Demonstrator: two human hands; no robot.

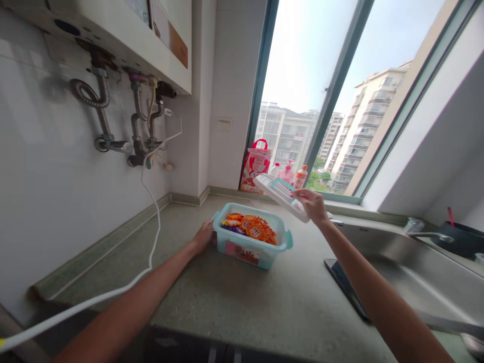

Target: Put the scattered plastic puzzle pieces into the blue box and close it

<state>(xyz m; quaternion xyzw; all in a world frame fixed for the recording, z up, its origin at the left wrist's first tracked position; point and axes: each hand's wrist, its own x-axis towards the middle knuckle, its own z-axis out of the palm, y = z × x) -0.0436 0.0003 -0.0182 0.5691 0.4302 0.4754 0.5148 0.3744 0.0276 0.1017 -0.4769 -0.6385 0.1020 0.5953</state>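
A light-blue plastic storage box [279, 247] stands on the counter, with its top uncovered. Inside are orange-wrapped packets [255, 228] and a few purple and yellow ones at the left. My left hand [203, 237] grips the box's left end, its fingertips partly hidden by the rim. Raised above the box's right rear side, my right hand [310, 202] pinches the teal handle of a whitish lid [282, 194]. The lid is tilted, apart from the box.
A red and white bag [255, 169] and several bottles, one orange-capped [300, 177], stand by the window. A steel sink [401, 267] lies right, with a dark flat object [346, 287] at its near left edge. A white cable [157, 227] crosses the left side beneath a water heater [124, 35].
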